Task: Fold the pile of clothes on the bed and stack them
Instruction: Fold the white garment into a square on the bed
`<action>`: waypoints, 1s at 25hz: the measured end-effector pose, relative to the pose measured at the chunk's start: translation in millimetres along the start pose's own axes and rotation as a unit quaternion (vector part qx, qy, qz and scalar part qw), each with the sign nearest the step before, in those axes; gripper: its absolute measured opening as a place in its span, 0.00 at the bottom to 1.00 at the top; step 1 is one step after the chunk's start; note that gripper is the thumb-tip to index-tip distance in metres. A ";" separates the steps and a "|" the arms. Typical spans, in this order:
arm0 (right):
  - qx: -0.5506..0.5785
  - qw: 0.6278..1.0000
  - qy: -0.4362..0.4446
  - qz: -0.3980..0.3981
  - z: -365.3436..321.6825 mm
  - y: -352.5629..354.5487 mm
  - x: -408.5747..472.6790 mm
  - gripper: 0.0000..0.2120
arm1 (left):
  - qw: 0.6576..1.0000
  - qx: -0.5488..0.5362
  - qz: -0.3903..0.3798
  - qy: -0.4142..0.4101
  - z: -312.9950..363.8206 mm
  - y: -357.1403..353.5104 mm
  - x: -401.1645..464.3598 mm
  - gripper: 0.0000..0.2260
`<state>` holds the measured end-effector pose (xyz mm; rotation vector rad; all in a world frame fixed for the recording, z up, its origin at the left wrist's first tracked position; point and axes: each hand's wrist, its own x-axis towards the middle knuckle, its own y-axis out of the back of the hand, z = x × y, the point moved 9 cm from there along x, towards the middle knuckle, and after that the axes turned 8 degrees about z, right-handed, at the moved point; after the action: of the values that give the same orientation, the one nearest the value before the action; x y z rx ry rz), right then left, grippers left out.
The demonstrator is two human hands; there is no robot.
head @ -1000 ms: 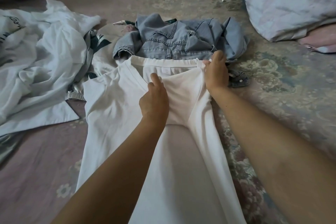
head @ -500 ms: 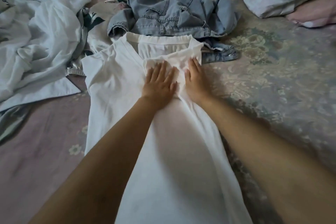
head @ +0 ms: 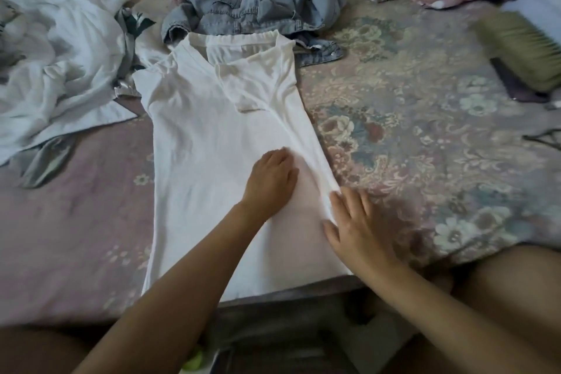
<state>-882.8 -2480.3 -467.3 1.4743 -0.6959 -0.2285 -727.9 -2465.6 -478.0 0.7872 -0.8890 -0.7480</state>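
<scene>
Both bare forearms are extended forward from the bottom of the view. The left hand [head: 271, 181] is laid palm down, its fingers held together and slightly bent, the wrist kept straight with the forearm. The right hand [head: 353, 223] is placed just beside it, nearer the body, palm down with fingers spread and straight. Nothing is gripped by either hand. Bare knees are seen at the lower corners.
</scene>
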 end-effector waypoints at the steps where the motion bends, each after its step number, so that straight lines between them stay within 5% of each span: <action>1: -0.020 0.999 -0.008 0.032 -2.3 7.9 -0.6 0.10 | 0.995 -0.051 0.000 0.082 0.1 4.9 5.5 0.16; 3: -0.032 0.997 -0.006 0.070 -8.8 23.0 6.0 0.06 | 0.950 -0.162 -0.008 0.265 -8.8 0.9 10.3 0.13; 5: -0.015 0.997 -0.014 0.068 -14.4 26.7 7.2 0.05 | 0.856 -0.300 -0.025 0.419 -16.0 -15.8 6.1 0.11; 7: 0.043 0.996 -0.044 0.060 -18.0 30.1 5.5 0.06 | 0.781 -0.379 -0.014 0.495 -18.2 -21.9 2.7 0.12; 8: 0.061 0.995 -0.058 0.045 -20.3 30.0 3.3 0.10 | 0.771 -0.378 -0.015 0.512 -18.9 -21.6 1.9 0.14; 12: 0.102 0.992 -0.044 -0.058 -38.9 14.6 -12.5 0.29 | 0.779 -0.335 -0.043 0.528 -18.2 -11.3 -2.9 0.14; 17: 0.079 0.989 0.068 -0.103 -67.3 -6.1 -38.8 0.36 | 0.901 -0.187 -0.059 0.388 -15.4 11.3 1.6 0.04; 25: 0.084 0.964 0.251 0.014 -67.1 11.9 -75.5 0.34 | 0.898 -0.244 -0.055 0.361 0.7 5.2 -34.2 0.17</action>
<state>-908.1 -2382.0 -473.9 1.5968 -0.3272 0.2302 -742.0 -2435.0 -486.2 0.5903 0.0267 -0.6625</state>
